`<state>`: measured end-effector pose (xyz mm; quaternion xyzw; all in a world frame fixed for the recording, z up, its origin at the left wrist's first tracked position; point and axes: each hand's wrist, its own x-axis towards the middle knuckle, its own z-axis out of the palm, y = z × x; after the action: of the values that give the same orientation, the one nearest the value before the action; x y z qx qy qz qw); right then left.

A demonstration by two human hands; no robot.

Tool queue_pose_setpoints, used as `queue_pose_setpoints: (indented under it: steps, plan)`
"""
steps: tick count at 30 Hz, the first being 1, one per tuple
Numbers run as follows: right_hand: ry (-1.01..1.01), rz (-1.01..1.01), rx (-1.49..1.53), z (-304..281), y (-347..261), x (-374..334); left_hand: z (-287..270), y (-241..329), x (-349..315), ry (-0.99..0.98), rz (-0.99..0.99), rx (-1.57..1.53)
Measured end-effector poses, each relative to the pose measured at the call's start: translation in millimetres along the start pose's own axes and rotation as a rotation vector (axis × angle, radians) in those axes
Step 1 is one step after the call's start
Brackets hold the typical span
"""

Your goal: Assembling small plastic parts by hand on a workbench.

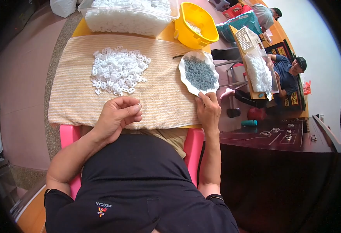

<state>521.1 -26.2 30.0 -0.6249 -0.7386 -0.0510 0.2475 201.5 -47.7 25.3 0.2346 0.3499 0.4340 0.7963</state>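
Note:
My left hand (120,113) is closed in a pinch over the near part of a striped towel (166,105). A small whitish plastic piece (140,105) shows at its thumb and fingertips. Beyond that hand lies a loose heap of white oval plastic pieces with holes (118,72). My right hand (209,110) is closed at the near rim of a white scalloped plate (183,79), its fingertips on the edge. Small grey parts (200,73) are piled on the plate. Whether a grey part is between those fingers is hidden.
A clear plastic bin (129,23) full of white pieces and a yellow tub (186,33) stand at the far edge. On the right, a person (287,73) sits by a side table with a white-filled tray (259,73). Another person (264,17) is farther back.

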Motion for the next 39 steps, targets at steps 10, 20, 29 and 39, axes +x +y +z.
queue_pose_setpoints:
  steps: [10,20,29,39]
  plan:
    - [0.146,-0.035,0.17,8,8,-7,-1,-2,1,0.006,-0.008,-0.008]
    - [0.172,0.051,0.333,8,9,-1,-1,-2,1,-0.003,0.001,-0.009]
    - [0.141,0.196,0.346,4,9,4,-1,-1,-1,0.001,-0.014,-0.002]
    - [0.122,0.15,0.615,-3,-28,6,0,-2,0,-0.003,-0.006,0.001]
